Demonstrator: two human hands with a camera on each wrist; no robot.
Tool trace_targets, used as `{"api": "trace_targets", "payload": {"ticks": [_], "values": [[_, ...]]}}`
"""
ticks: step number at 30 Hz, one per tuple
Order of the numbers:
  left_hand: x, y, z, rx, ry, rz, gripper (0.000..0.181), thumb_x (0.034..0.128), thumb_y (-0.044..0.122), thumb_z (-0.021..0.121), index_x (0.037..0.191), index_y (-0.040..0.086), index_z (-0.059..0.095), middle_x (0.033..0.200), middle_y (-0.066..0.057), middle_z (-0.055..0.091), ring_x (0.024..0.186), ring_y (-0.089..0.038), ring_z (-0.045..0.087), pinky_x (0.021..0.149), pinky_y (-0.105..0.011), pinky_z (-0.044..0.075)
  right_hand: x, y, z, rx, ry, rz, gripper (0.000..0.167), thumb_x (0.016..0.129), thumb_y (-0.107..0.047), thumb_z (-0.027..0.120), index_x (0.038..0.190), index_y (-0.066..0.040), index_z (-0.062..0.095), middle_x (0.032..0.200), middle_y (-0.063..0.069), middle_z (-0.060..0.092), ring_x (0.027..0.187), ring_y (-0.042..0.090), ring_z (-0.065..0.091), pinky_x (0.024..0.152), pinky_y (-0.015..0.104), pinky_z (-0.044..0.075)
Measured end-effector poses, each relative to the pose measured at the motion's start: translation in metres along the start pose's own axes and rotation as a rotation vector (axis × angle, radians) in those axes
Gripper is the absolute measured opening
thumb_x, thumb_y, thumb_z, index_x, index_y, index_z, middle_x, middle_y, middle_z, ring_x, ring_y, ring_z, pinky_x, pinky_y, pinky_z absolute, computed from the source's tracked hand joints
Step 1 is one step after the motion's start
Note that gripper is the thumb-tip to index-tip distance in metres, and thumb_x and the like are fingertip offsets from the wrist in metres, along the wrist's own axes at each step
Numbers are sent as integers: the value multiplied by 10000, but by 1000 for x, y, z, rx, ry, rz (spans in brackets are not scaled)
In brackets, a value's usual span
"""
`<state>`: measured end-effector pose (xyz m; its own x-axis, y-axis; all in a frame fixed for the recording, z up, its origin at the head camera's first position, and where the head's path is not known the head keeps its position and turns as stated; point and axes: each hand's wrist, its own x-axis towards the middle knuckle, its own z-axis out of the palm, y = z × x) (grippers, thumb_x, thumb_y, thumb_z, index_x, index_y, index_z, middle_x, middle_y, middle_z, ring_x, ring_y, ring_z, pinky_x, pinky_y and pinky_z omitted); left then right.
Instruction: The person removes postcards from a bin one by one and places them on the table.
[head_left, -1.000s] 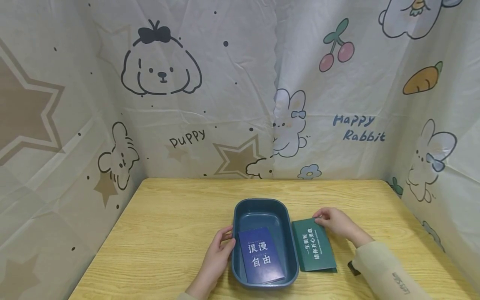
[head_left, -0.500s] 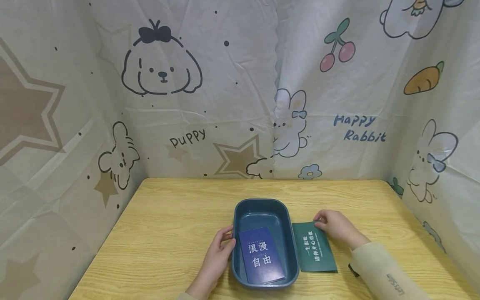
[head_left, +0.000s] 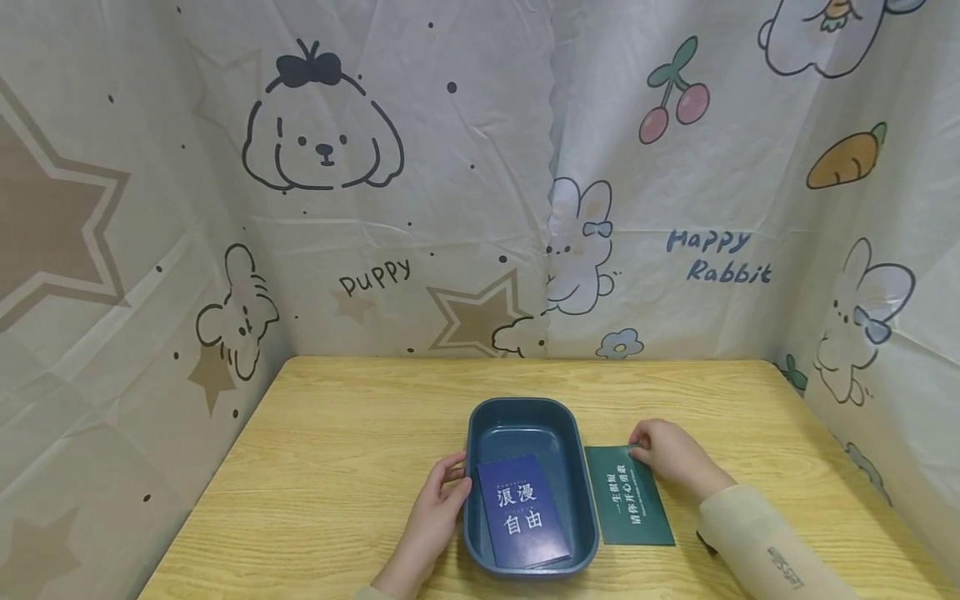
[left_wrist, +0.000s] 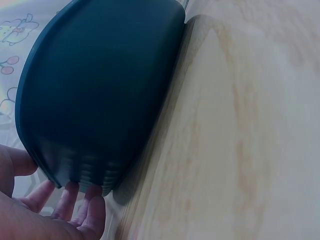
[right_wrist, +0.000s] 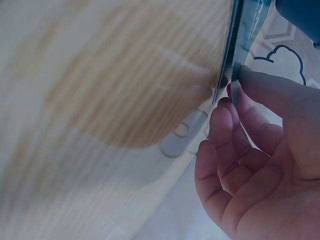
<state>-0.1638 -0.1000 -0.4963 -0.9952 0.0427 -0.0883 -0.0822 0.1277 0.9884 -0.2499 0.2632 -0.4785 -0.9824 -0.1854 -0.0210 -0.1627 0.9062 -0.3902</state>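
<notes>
A dark teal tray [head_left: 525, 405] stands on the table with a blue booklet [head_left: 522, 510] lying tilted inside it. The left hand [head_left: 433, 510] holds the tray's left side; in the left wrist view that hand [left_wrist: 55, 212] has its thumb at the rim and fingertips against the wall of the tray [left_wrist: 100, 90]. Just right of the tray is a green booklet [head_left: 632, 497], lying about flat. The right hand [head_left: 673, 454] pinches its top edge. Seen from the right wrist, the hand [right_wrist: 255, 150] has thumb and forefinger on the edge of the booklet [right_wrist: 232, 55].
A small dark object [head_left: 706, 543] shows partly under the right sleeve. Printed cloth [head_left: 465, 208] hangs behind and on both sides of the wooden table [head_left: 337, 433].
The green booklet's raised cover has come down flatter, its lower edges now lined up. The right hand has moved slightly down with it. The left hand and tray have stayed put.
</notes>
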Motion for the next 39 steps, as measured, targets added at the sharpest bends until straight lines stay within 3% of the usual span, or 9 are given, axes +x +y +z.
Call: {"api": "trace_targets", "payload": {"ticks": [12, 19, 25, 32, 39], "values": [[0, 0, 0, -3, -6, 1, 443, 1082, 174, 520, 1506, 66, 453, 1398, -206, 529, 1227, -335, 611, 1022, -465, 543, -3, -2, 0, -28, 23, -7, 132, 899, -109, 781, 934, -65, 662, 889, 58, 536, 771, 190, 507, 692, 362, 482], [0, 0, 0, 1, -12, -2, 447, 1085, 180, 514, 1511, 64, 444, 1404, -209, 519, 1235, -347, 607, 1026, -472, 543, -1, -2, 1, -30, 17, -4, 118, 904, -100, 775, 896, -91, 657, 880, 47, 546, 778, 192, 507, 722, 391, 497], [-1, 0, 0, 3, -8, 0, 451, 1083, 182, 517, 1512, 66, 444, 1406, -212, 520, 1239, -362, 611, 1035, -483, 539, 2, -6, 0, -32, 16, -11, 75, 946, -108, 725, 895, -105, 669, 838, 23, 558, 753, 173, 509, 685, 348, 471], [-1, 1, 0, 3, -8, -2, 454, 1084, 186, 515, 1515, 64, 442, 1411, -208, 521, 1248, -365, 607, 1045, -487, 535, 11, -29, -13, 8, 81, -54, 81, 968, -139, 699, 897, -105, 682, 812, 16, 584, 725, 158, 518, 636, 311, 447], [-1, 2, 0, -3, -7, -3, 449, 1084, 187, 518, 1509, 62, 447, 1401, -203, 524, 1241, -352, 609, 1036, -478, 541, 11, -68, -23, 36, 147, -205, 69, 965, -113, 694, 897, -108, 703, 803, -13, 588, 712, 116, 507, 639, 297, 455]]}}
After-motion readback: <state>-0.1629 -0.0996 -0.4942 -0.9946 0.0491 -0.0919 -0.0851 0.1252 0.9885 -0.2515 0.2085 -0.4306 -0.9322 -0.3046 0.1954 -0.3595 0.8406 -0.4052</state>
